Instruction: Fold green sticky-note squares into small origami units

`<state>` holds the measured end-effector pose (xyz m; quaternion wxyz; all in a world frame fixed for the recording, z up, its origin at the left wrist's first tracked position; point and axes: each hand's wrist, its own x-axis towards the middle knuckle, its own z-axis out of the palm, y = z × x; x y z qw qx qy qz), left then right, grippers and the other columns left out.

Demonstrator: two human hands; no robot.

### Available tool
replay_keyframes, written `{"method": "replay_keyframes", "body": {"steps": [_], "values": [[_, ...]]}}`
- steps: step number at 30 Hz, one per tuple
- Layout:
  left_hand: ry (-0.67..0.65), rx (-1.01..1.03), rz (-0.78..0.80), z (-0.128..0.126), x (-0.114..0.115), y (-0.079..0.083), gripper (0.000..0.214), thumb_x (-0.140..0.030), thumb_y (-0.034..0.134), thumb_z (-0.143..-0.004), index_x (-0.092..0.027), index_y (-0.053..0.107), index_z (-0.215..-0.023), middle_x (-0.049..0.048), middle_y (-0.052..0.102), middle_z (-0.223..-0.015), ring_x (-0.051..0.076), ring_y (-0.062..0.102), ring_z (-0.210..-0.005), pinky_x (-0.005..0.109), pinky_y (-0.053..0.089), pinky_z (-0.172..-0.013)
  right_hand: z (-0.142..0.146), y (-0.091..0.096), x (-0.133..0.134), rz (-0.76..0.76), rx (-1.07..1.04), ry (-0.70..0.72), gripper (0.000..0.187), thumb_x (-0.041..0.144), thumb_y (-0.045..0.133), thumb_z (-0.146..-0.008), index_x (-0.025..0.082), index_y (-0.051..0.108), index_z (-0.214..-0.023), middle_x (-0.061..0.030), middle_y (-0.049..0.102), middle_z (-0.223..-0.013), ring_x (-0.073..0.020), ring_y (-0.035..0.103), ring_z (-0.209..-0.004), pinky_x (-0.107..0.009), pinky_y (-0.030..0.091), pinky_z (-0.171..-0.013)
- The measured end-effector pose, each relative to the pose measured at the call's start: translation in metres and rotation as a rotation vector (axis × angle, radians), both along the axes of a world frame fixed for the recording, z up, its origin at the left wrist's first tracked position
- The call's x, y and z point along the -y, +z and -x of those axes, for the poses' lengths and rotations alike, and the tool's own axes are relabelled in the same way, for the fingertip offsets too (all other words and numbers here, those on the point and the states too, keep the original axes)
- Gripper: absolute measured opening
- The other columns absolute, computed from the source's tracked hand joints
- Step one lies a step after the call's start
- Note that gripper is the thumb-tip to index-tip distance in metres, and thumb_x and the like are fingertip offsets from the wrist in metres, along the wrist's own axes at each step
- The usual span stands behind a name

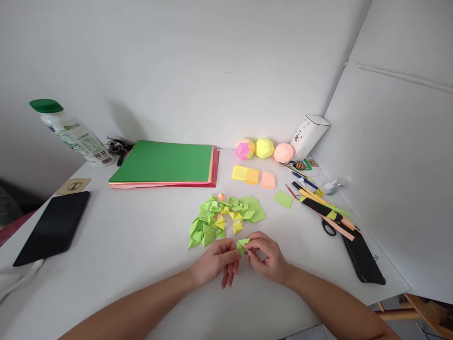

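Both my hands meet low in the middle of the white table (134,245). My left hand (217,262) and my right hand (267,255) pinch a small folded green paper piece (242,245) between their fingertips. Just beyond it lies a pile of folded green and yellow paper pieces (222,217). Further back are yellow, orange and green sticky-note pads (246,174) and three paper polyhedron balls (264,148) in pink-yellow, yellow and peach.
A stack of coloured paper sheets, green on top (164,163), lies at the back. A black tablet (53,226) and a white bottle with a green cap (71,132) are at the left. Pens, scissors (323,215) and a black case (363,257) sit right.
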<state>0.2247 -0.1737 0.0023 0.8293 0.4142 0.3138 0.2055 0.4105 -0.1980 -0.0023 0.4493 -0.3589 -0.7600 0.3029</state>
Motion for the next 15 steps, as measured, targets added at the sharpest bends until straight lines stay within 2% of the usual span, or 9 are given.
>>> {"method": "replay_keyframes", "body": {"steps": [5,8,12,15], "values": [[-0.06,0.068,0.118,0.0037,-0.009,0.0016,0.015,-0.025,0.056,-0.072,-0.015,0.048,-0.065,-0.0005,0.06,-0.047,0.014,0.054,-0.029,0.019,0.037,-0.024,-0.0036,0.0025,-0.0037,-0.038,0.069,0.042,0.026,0.008,0.047,-0.081,0.022,0.059,-0.1,-0.0077,0.054,-0.092,-0.0156,0.057,-0.078,-0.028,0.052,-0.065],[-0.099,0.074,0.144,0.0045,-0.0113,0.0026,0.018,-0.028,0.055,-0.073,-0.015,0.049,-0.064,0.0002,0.059,-0.045,0.015,0.054,-0.03,0.02,0.037,-0.024,-0.0045,0.0017,-0.0031,-0.05,0.098,0.029,0.025,0.009,0.047,-0.082,0.024,0.059,-0.099,-0.0077,0.052,-0.095,-0.0164,0.056,-0.081,-0.029,0.052,-0.064],[-0.161,0.031,0.082,0.0039,-0.0094,0.0043,0.028,-0.037,0.052,-0.08,-0.015,0.049,-0.063,0.0002,0.057,-0.044,0.014,0.054,-0.03,0.02,0.037,-0.026,-0.0045,0.0017,-0.0022,-0.091,0.089,0.029,0.022,0.01,0.048,-0.083,0.023,0.062,-0.094,-0.0088,0.047,-0.104,-0.0163,0.055,-0.085,-0.026,0.051,-0.061],[-0.114,-0.004,0.01,0.001,-0.005,0.0044,0.035,-0.045,0.046,-0.083,-0.015,0.048,-0.064,0.0012,0.058,-0.052,0.013,0.056,-0.036,0.021,0.04,-0.03,-0.0034,0.0045,-0.0017,-0.051,0.044,0.035,0.015,0.013,0.051,-0.083,0.021,0.063,-0.088,-0.0089,0.049,-0.102,-0.0165,0.056,-0.084,-0.028,0.051,-0.064]]}}
